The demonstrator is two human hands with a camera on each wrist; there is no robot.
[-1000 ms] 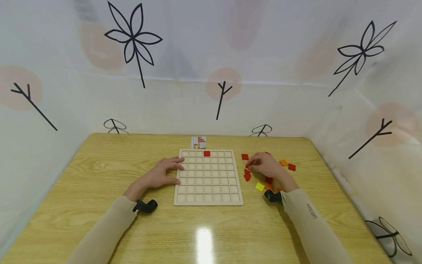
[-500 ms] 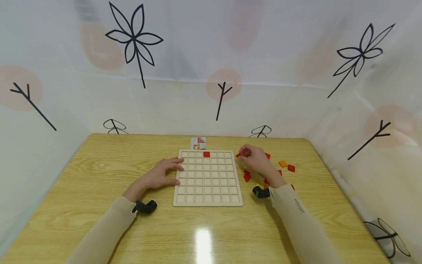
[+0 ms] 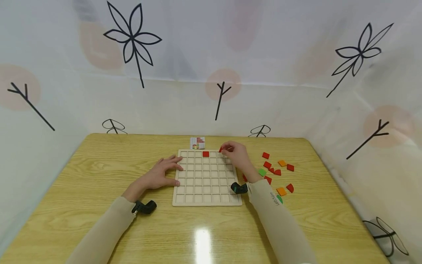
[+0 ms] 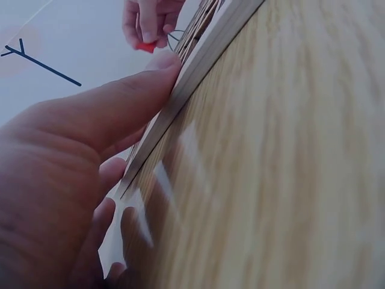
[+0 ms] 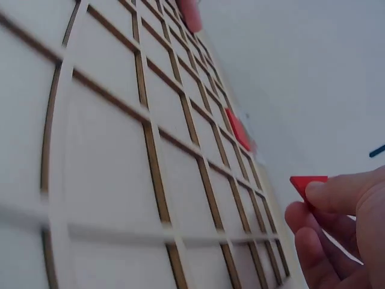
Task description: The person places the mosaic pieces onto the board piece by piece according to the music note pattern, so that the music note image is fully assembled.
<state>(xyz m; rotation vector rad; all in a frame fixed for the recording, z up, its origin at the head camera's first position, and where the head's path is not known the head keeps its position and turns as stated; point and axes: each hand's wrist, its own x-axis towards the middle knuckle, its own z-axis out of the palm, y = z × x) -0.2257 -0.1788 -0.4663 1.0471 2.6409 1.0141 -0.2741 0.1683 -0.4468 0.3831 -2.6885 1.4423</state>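
A pale wooden grid board (image 3: 206,190) lies flat on the table. One red square tile (image 3: 206,154) sits in its top row, in the middle column. My left hand (image 3: 160,174) rests along the board's left edge, fingers extended and thumb on the rim. Over the board's top right part, my right hand (image 3: 237,156) pinches a red tile (image 5: 298,182) between thumb and fingers. In the right wrist view a pointed corner of that tile sticks out past the thumb; the fingers hide the rest of it.
Right of the board lie several loose tiles: red ones such as a red square (image 3: 265,155), orange ones (image 3: 281,191) and a green one (image 3: 262,172). A small pattern card (image 3: 197,143) lies behind the board. A patterned cloth (image 3: 171,106) stands beyond the table.
From the loose tiles, my right hand has carried a red tile leftward and away from me, to over the board's top right. My left hand has stayed at the board's edge.
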